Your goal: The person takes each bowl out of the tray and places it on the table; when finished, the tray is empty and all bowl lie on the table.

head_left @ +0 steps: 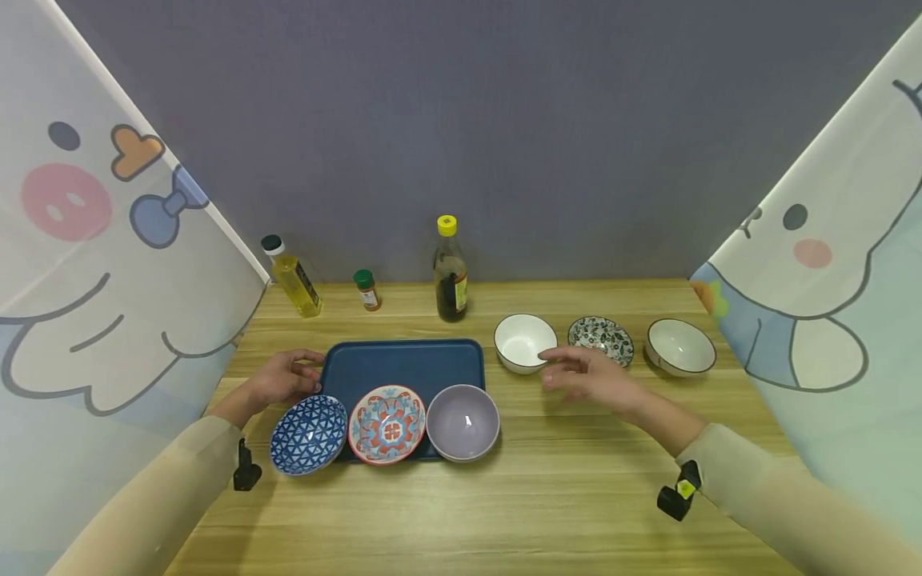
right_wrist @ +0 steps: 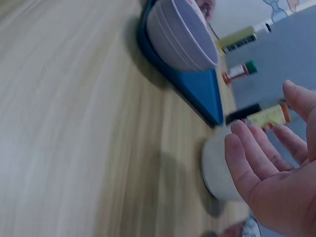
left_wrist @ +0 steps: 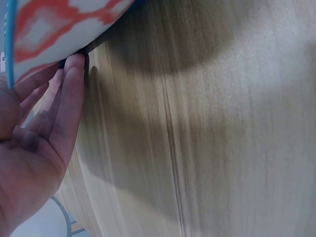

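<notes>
My left hand [head_left: 288, 376] is at the left edge of a dark blue tray [head_left: 403, 352], its fingertips against the rim in the left wrist view. Close above those fingers is a bowl's red-and-white outer wall [left_wrist: 64, 29]. On the tray's near side stand a blue-and-white patterned bowl [head_left: 308, 434], a red-and-blue floral bowl [head_left: 387, 424] and a lilac bowl [head_left: 463, 422]. My right hand [head_left: 594, 376] hovers beside a white dark-rimmed bowl [head_left: 522, 342], fingers spread and holding nothing; contact is not visible.
Right of the white bowl are a black floral dish [head_left: 601, 336], partly behind the right hand, and another white bowl [head_left: 680, 347]. Along the back wall stand an oil bottle [head_left: 297, 284], a green-capped spice jar [head_left: 368, 292] and a yellow-capped dark sauce bottle [head_left: 450, 280].
</notes>
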Demonstrator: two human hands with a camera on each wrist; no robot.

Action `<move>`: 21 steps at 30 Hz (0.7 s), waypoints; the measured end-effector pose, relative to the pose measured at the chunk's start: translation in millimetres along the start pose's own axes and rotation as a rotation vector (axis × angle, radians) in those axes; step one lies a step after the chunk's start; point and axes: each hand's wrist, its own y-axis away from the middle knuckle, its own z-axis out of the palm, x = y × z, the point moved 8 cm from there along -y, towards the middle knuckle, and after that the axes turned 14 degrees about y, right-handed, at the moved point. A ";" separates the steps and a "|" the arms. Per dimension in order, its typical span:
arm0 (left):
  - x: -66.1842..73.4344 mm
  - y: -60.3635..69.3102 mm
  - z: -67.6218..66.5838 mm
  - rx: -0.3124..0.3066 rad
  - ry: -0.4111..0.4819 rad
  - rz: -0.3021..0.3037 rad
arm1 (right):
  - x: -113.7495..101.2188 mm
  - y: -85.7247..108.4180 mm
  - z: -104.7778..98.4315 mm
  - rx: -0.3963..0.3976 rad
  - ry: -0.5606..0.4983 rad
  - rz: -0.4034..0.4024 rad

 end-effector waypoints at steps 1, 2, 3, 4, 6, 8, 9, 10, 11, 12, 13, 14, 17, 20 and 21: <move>-0.4 -0.3 0.0 0.002 0.001 -0.001 | -0.1 -2.3 5.7 -0.011 -0.010 -0.004; -0.6 -0.7 0.2 -0.001 -0.004 0.001 | -0.4 -4.4 11.3 -0.026 -0.021 -0.010; -1.0 -1.0 0.3 0.002 -0.003 0.000 | -0.3 -6.3 16.5 -0.039 -0.029 -0.010; -1.2 -1.2 0.4 0.006 0.002 -0.002 | -0.4 -8.2 21.2 -0.051 -0.035 -0.011; -1.0 -1.5 1.0 0.003 0.002 0.000 | -0.4 -11.6 30.0 -0.078 -0.055 -0.022; -1.2 -1.3 1.5 0.001 -0.002 0.002 | 0.2 -14.3 38.0 -0.095 -0.065 -0.030; -1.3 -1.2 1.6 0.003 -0.002 0.001 | 0.6 -15.5 41.7 -0.103 -0.068 -0.035; -1.1 -0.9 1.7 0.005 -0.001 0.001 | 1.0 -16.7 45.5 -0.111 -0.072 -0.040; -0.8 -0.8 1.8 0.005 -0.001 0.001 | 1.7 -17.6 49.2 -0.115 -0.076 -0.039; -0.4 -0.6 2.1 0.003 0.002 0.005 | 2.2 -18.3 52.8 -0.119 -0.076 -0.038; 0.1 -0.4 2.3 -0.001 0.006 0.008 | 2.4 -18.8 56.4 -0.125 -0.081 -0.040; 0.6 -0.3 2.5 -0.004 0.013 0.011 | 2.5 -19.2 59.9 -0.130 -0.085 -0.042; 1.4 -0.2 2.7 -0.012 0.038 0.017 | 3.4 -20.0 69.5 -0.141 -0.099 -0.036; 0.9 -0.1 2.3 -0.015 0.045 0.015 | 4.5 -21.1 78.6 -0.156 -0.113 -0.037; 0.6 0.0 2.1 -0.015 0.045 0.014 | 5.4 -21.5 81.6 -0.160 -0.116 -0.035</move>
